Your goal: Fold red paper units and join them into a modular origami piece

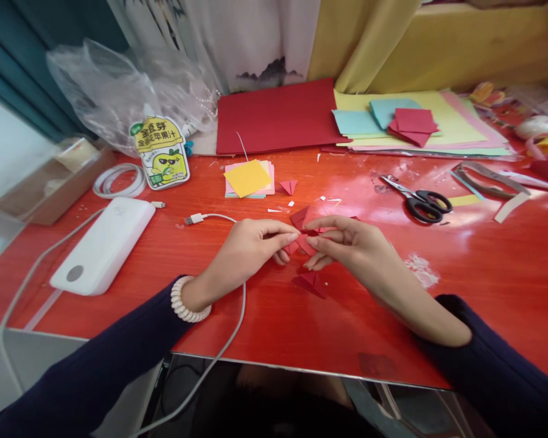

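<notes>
My left hand (251,244) and my right hand (347,242) meet at the middle of the red table (484,267), both pinching a small folded red paper piece (304,238) between fingertips. A second folded red piece (311,283) lies on the table just below my hands. Another small red folded triangle (288,186) rests farther back. A stack of small coloured paper squares with a yellow one on top (248,178) lies behind the hands.
Black-handled scissors (420,201) lie to the right. A white power bank (104,243) with a cable sits left, beside a yellow juice pouch (160,152) and plastic bags (119,91). Large red sheets (276,115) and pastel sheets (420,125) lie at the back.
</notes>
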A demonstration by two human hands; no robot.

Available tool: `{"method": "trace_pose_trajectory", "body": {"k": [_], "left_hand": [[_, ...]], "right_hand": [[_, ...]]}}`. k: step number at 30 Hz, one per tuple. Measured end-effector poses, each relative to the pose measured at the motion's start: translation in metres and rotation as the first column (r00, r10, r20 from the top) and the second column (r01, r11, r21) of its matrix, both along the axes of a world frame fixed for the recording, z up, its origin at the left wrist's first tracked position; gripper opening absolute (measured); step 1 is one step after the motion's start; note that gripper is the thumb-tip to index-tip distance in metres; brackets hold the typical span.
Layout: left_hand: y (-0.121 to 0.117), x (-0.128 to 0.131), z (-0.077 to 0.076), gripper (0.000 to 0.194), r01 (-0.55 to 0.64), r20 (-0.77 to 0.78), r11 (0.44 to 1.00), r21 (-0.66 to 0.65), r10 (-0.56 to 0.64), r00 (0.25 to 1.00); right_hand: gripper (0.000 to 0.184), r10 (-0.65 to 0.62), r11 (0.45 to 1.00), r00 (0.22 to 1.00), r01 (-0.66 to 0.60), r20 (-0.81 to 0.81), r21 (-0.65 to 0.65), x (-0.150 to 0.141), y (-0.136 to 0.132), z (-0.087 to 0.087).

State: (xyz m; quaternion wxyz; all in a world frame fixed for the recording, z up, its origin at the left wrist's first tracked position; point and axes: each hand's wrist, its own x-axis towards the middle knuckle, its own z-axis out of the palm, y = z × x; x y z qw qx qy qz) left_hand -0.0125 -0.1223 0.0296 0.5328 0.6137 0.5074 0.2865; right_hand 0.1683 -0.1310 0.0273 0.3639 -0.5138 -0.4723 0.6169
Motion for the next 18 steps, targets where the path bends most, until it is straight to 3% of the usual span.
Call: {"method": "trace_pose_trajectory", "body": {"k": [18], "left_hand": [[0.0062, -0.0014, 0.0023, 0.012, 0.012, 0.076, 0.997, -0.072, -0.007, 0.997]], "right_hand": [[0.012, 0.079, 0.993, 0.997, -0.077, -0.015, 0.084, 0.0028, -0.0012, -0.0021]]}}
